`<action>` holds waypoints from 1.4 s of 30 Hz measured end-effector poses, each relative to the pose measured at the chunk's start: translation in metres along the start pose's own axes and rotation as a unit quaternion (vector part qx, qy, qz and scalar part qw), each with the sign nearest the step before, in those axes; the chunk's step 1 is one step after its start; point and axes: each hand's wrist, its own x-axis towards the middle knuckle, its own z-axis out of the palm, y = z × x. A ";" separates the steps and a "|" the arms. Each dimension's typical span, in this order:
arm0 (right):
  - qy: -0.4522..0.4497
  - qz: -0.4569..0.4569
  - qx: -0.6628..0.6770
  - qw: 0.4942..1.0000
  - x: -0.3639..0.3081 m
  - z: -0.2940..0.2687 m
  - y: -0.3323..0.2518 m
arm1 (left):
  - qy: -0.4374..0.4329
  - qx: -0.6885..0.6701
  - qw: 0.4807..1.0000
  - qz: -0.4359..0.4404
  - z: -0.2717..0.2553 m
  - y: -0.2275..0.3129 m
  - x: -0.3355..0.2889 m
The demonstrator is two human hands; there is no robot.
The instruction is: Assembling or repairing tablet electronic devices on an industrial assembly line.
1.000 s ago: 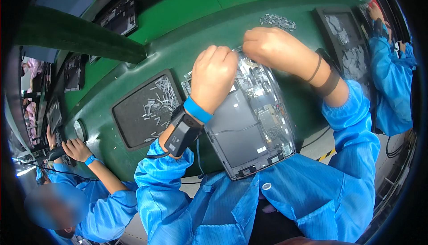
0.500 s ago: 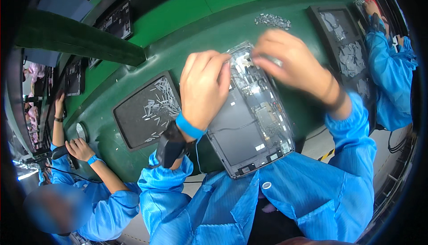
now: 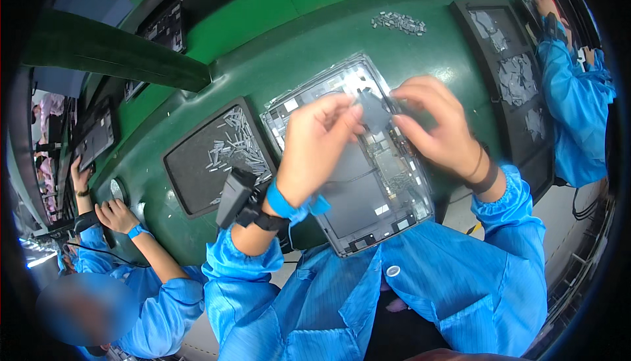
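An opened tablet (image 3: 351, 206) lies slanted on the green bench before me, its near end against my blue smock, its circuit board and dark battery panel exposed. Over its upper part is a thin dark grey piece (image 3: 376, 112), like a flat cover or film. My left hand (image 3: 319, 141) pinches that piece at its left edge between thumb and fingers. On the other side, my right hand (image 3: 437, 121) has thumb and fingers apart, close to the piece's right edge; it is slightly blurred, and whether it touches the piece is unclear.
A black tray (image 3: 187, 177) of small grey strips is at left. Beyond the tablet lies a pile of small metallic parts (image 3: 399, 23). A compartmented black tray (image 3: 490, 78) with grey pieces stands at right. Co-workers' hands (image 3: 118, 218) and sleeves (image 3: 572, 108) are at both sides.
Both hands have come down and nearer to me over the tablet. The dark grey piece now shows between them. A layer of the tablet's upper left is now in view.
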 end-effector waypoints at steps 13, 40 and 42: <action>0.021 -0.309 -0.294 0.904 0.023 0.010 0.025 | 0.116 0.450 0.840 0.281 -0.023 0.009 0.051; -0.223 -0.197 -0.316 0.901 0.040 0.012 0.012 | 0.058 0.422 0.870 0.249 -0.020 -0.019 0.057; -0.247 -0.204 -0.388 0.864 0.034 0.018 0.002 | 0.054 0.429 0.861 0.267 -0.019 -0.018 0.056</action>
